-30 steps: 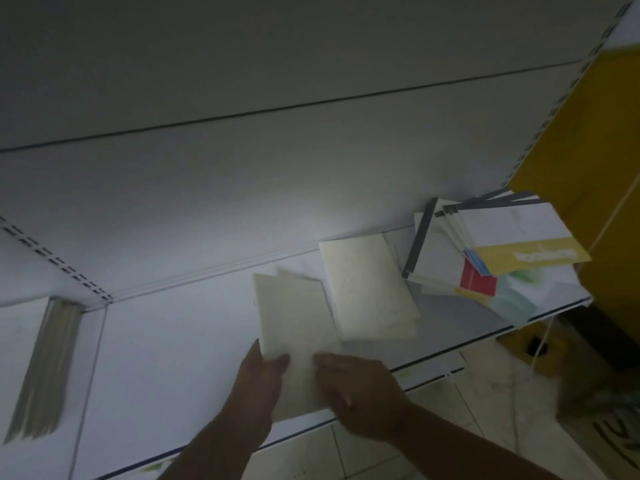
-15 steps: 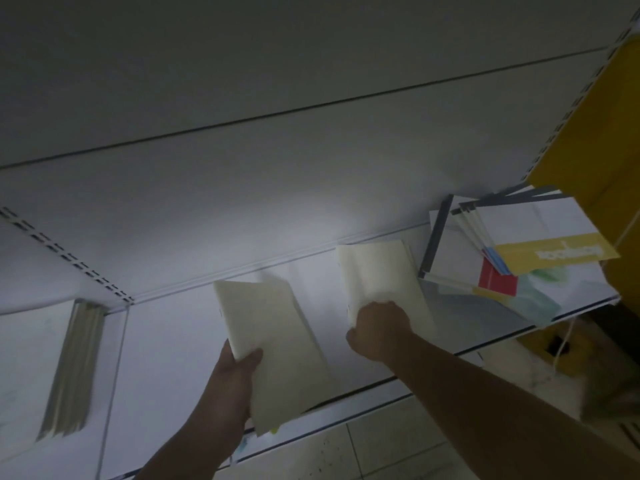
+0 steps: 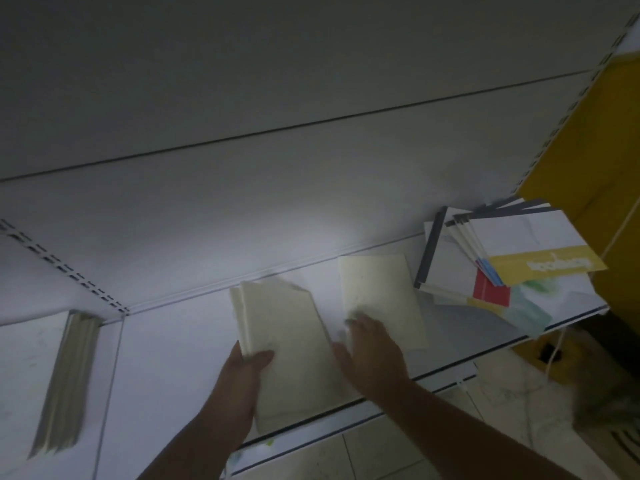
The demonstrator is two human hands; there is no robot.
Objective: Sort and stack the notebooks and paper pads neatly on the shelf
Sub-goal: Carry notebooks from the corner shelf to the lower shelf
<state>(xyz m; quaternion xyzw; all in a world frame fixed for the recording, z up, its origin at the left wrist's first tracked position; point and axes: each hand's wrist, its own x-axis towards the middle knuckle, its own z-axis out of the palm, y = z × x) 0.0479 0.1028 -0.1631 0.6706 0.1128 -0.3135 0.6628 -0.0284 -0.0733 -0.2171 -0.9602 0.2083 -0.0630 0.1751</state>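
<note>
Left hand: the left hand [image 3: 239,386] is gripping the cream pad bundle [image 3: 291,355] at its near left corner, with the thumb lying across the top cover and the fingers tucked underneath.
Cream pad bundle: it is lying slantwise on the white shelf [image 3: 173,348], its near end jutting out over the shelf's front edge. Another cover edge is peeking out along its left side, so it looks like more than one pad.
Right hand: the right hand [image 3: 375,355] is lying flat with fingers spread, holding nothing. It is blurred. Its fingertips are touching the near left corner of the loose cream pad [image 3: 381,296], and its thumb side is sitting at the bundle's right edge; whether it is pressing there I cannot tell.
Loose cream pad: it is lying flat just right of the bundle, apart from the left hand.
Mixed pile: the notebook pile [image 3: 450,271] is fanning out untidily at the shelf's right end, with a yellow-banded notebook [image 3: 543,265] on top, well apart from both hands.
Far left: a stack of pads [image 3: 65,386] is sitting in the neighbouring bay, page edges showing.
</note>
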